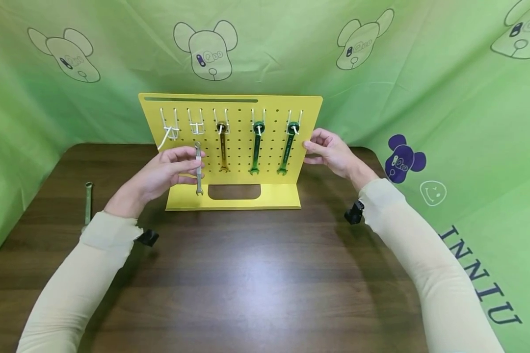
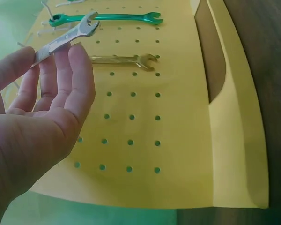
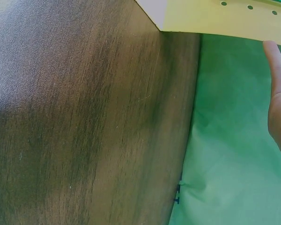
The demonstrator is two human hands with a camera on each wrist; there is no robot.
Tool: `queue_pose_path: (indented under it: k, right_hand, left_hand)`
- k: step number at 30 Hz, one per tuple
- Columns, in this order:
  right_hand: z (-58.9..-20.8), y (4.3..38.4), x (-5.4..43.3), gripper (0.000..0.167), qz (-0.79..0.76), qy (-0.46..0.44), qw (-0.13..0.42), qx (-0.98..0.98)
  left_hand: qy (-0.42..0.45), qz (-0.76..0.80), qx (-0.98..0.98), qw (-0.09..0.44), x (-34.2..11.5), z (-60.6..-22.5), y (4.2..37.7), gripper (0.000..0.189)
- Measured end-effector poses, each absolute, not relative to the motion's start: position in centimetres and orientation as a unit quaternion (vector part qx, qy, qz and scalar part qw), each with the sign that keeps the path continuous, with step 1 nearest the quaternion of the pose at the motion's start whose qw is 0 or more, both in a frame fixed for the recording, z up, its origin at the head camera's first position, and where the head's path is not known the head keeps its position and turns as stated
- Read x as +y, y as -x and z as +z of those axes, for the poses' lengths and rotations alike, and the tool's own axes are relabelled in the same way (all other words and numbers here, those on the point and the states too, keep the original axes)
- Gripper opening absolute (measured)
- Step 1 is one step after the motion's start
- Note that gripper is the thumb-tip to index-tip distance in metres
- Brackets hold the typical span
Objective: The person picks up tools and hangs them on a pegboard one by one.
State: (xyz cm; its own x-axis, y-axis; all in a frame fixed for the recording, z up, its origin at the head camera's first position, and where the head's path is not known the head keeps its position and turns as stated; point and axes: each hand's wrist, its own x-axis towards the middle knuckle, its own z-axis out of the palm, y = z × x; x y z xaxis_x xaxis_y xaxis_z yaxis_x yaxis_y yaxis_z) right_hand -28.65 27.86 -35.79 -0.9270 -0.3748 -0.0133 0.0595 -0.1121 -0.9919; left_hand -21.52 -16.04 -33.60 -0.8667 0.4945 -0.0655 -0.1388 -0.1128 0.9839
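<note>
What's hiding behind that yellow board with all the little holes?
A green cloth printed with cartoon heads shows beyond the yellow perforated board. The brown wooden tabletop reaches back past both sides. Anything directly behind is covered, so I can't tell.

Pegboard (image 1: 278, 196) and wrench (image 1: 88, 203) on brown table (image 1: 256, 274)

The silver wrench (image 1: 199, 177) is held pretty much upright, forked end down and ring end up, a bit left of center in the head view, in front of the yellow pegboard (image 1: 245, 152), which is stood across the upper middle.
</note>
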Motion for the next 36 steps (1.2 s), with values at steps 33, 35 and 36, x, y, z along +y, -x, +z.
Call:
queue_pose_path:
  k: [33,35,36]
  right_hand:
    - [-35.8,28.6,27.8,0.006,-0.74,0.125,0.147,0.645]
    - [-35.8,28.6,27.8,0.007,-0.741,0.125,0.147,0.644]
    - [-35.8,28.6,27.8,0.007,-0.741,0.125,0.147,0.643]
  left_hand:
    - [-0.148,0.761,0.62,0.12,-14.7,-33.1,21.8,0.015]
    - [-0.146,0.765,0.615,0.123,-14.7,-33.3,22.0,0.017]
    - [-0.146,0.767,0.613,0.125,-14.7,-33.4,22.1,0.018]
